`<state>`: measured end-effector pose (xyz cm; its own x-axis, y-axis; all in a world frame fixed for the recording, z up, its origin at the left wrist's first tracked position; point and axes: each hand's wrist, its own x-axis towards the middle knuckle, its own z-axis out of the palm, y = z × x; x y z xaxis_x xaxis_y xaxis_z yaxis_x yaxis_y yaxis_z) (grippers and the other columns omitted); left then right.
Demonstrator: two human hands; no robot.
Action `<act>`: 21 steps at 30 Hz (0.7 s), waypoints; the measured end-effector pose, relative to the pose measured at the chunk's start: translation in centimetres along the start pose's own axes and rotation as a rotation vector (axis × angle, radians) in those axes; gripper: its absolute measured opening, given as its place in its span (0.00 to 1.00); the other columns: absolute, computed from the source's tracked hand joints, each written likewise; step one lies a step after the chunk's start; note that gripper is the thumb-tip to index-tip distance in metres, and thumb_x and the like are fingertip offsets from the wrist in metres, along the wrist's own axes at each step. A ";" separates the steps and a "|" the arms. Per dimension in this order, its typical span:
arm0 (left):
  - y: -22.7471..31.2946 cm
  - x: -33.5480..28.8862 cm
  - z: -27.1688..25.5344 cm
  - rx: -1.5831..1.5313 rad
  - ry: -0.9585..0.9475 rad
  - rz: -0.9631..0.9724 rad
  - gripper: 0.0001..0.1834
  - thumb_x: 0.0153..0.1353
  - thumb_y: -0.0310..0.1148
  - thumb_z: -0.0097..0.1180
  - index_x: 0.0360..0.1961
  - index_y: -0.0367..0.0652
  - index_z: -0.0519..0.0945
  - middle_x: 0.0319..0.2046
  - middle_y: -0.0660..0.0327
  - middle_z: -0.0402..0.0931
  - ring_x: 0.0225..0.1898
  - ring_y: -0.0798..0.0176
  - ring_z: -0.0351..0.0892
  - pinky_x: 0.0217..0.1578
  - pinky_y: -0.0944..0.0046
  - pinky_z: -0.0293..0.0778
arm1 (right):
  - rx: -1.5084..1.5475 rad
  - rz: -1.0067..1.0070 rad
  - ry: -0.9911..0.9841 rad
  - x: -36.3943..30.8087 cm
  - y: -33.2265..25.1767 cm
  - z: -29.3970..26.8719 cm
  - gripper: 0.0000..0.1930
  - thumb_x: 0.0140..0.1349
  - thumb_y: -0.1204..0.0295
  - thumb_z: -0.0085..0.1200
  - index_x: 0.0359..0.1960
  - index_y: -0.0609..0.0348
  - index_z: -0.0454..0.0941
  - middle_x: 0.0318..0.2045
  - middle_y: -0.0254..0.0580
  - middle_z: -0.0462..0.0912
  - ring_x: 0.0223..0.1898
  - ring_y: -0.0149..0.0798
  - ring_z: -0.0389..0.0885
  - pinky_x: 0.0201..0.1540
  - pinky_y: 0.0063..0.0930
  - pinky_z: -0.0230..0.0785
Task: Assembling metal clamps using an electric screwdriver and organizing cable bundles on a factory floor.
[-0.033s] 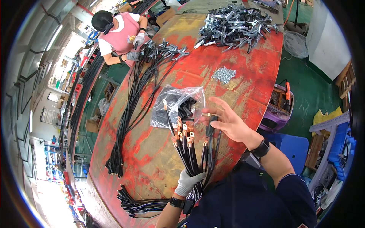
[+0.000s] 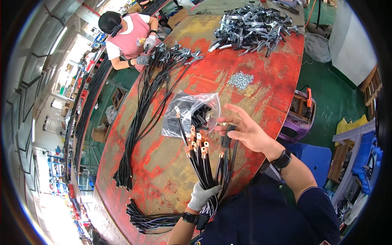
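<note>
My left hand [image 2: 203,196], in a pale glove, is closed round a bundle of black cables [image 2: 206,169]. Copper ring lugs [image 2: 204,151] tip the cables and point away from me. My bare right hand [image 2: 254,136] pinches a black sleeve [image 2: 226,138] between thumb and fingers, at the end of a cable on the bundle's right side. Just beyond the lugs lies an open clear plastic bag [image 2: 173,122] with small black sleeves [image 2: 200,116] in it. The tail of the bundle [image 2: 153,218] trails left over the table.
On the worn red table [image 2: 196,83] are a pile of metal clamps [image 2: 253,30], a small heap of screws [image 2: 240,80] and long black cables [image 2: 136,126]. At far left a co-worker [image 2: 130,34] handles clamped cables. A blue stool [image 2: 312,159] stands at right.
</note>
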<state>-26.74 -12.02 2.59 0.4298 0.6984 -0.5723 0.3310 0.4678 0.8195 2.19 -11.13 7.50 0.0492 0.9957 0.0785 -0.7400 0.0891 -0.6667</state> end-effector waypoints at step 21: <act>0.4 0.2 1.8 0.012 0.114 0.057 0.15 0.47 0.27 0.70 0.36 0.37 0.79 0.30 0.64 0.80 0.30 0.71 0.77 0.35 0.69 0.74 | -0.697 0.446 -0.177 -6.6 15.2 -6.5 0.26 0.58 0.70 0.62 0.54 0.66 0.65 0.45 0.51 0.80 0.47 0.40 0.80 0.48 0.34 0.73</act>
<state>-25.03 -12.72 2.74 0.3502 0.7811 -0.5169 0.3187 0.4196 0.8499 -4.98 -16.21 -7.98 -0.2981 0.9279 -0.2239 -0.0797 -0.2579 -0.9629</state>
